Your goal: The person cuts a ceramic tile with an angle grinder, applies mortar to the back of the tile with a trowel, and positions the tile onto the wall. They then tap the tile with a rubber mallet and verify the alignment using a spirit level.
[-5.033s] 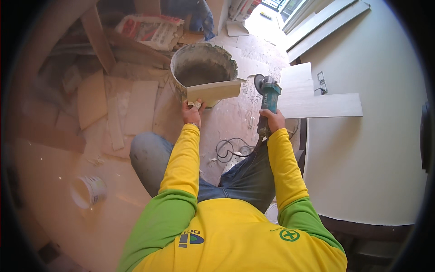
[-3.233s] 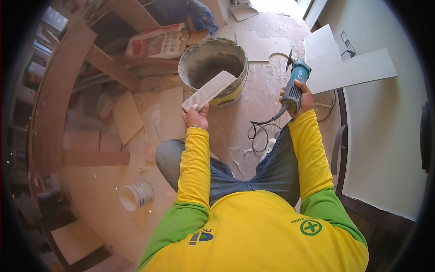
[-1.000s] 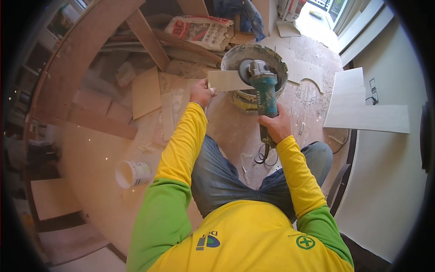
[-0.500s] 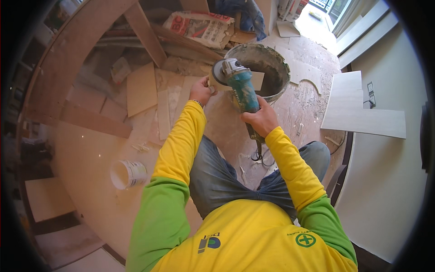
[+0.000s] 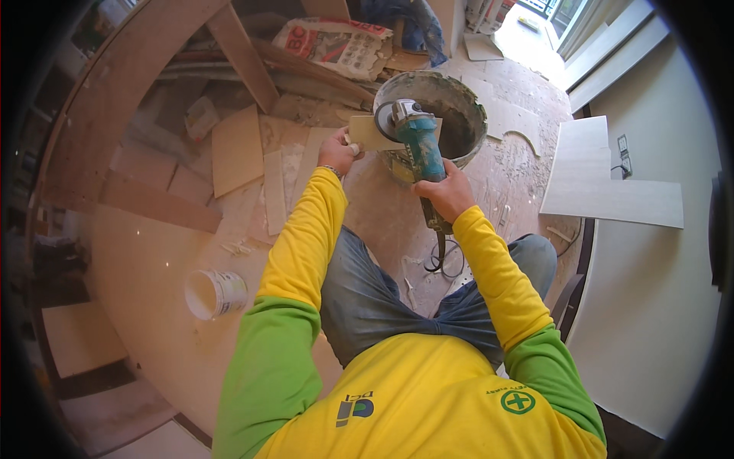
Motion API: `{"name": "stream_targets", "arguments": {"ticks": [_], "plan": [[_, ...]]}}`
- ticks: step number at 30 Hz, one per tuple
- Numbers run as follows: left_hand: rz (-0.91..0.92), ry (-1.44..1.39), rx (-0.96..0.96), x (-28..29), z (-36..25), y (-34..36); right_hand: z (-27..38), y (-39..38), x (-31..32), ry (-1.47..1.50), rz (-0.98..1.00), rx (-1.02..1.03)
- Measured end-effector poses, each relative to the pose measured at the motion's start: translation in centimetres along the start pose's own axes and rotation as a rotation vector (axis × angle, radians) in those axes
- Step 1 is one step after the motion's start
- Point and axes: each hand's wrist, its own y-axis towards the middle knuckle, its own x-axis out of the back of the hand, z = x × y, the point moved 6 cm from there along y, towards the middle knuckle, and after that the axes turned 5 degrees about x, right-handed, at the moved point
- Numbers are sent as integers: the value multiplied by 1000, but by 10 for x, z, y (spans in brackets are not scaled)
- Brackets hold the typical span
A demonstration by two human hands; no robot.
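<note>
My right hand (image 5: 449,191) is wrapped round the body of a teal angle grinder (image 5: 420,145), its cord hanging down toward my knees. The grinder's round disc (image 5: 386,121) lies against a small cream tile piece (image 5: 365,134); whether it cuts into the tile cannot be made out. By its left end the tile is pinched in my left hand (image 5: 339,151), thumb and fingers closed on it. Tile and grinder head are above the near rim of a big mortar-caked bucket (image 5: 478,138). The grinder hides part of the tile.
A small white pail (image 5: 216,294) lies on its side at left. Cut tiles (image 5: 237,151) lie on the dusty floor near wooden boards (image 5: 243,57) and a torn cement bag (image 5: 336,46). At right, an L-shaped tile panel (image 5: 604,187) stands by the wall.
The grinder has shifted right along the tile, its disc now farther from my left hand. More of the tile's left end shows. My left hand has hardly moved.
</note>
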Motion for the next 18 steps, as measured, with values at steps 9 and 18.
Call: {"name": "stream_targets", "arguments": {"ticks": [9, 18], "plan": [[19, 29, 67, 1, 3, 0, 10, -11, -14, -88, -16, 45], [53, 73, 133, 16, 11, 3, -27, 1, 19, -161, -108, -35]]}}
